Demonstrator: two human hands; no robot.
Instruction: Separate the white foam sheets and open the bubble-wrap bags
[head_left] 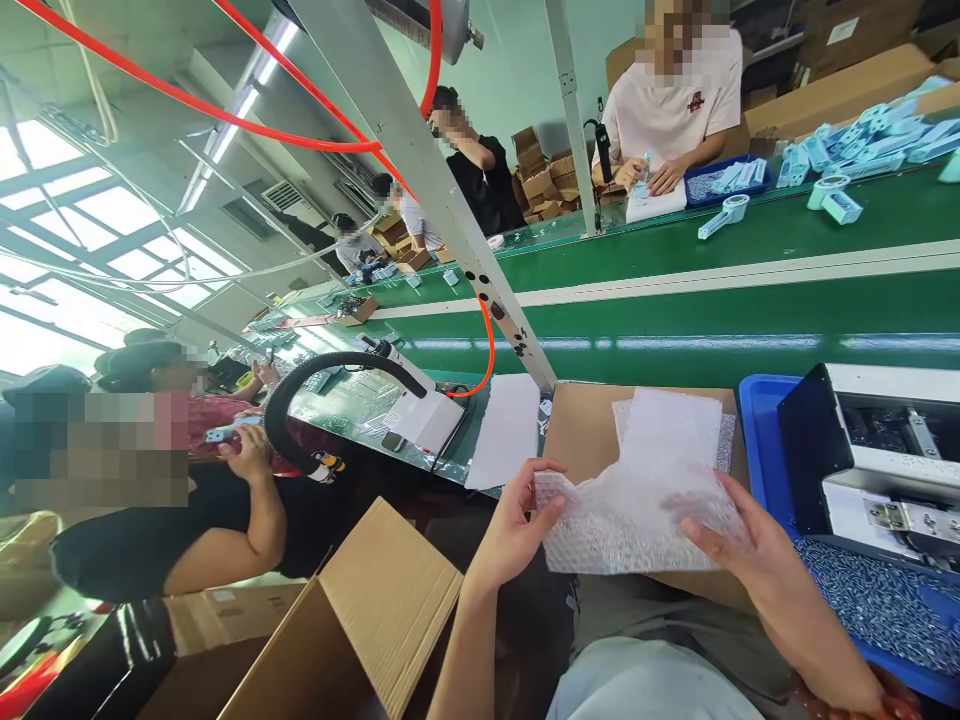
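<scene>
A sheet of clear bubble wrap (600, 525) stretches between my two hands, just above my lap. My left hand (523, 520) pinches its left edge between thumb and fingers. On the opposite side, my right hand (739, 535) grips the other edge, with the thumb on top. Behind the sheet, more bubble wrap pieces (675, 420) lie on a flat brown cardboard piece (581, 425) at the table's front edge. Part of the cardboard is hidden by the sheet.
To the right, a blue tray (765, 440) holds many small screws (877, 600) and a black-and-white machine (885, 400). An open carton (390, 590) stands at lower left. Light-blue plastic parts (840, 205) lie across the green conveyor (637, 265). Co-workers (675, 110) sit opposite and at left.
</scene>
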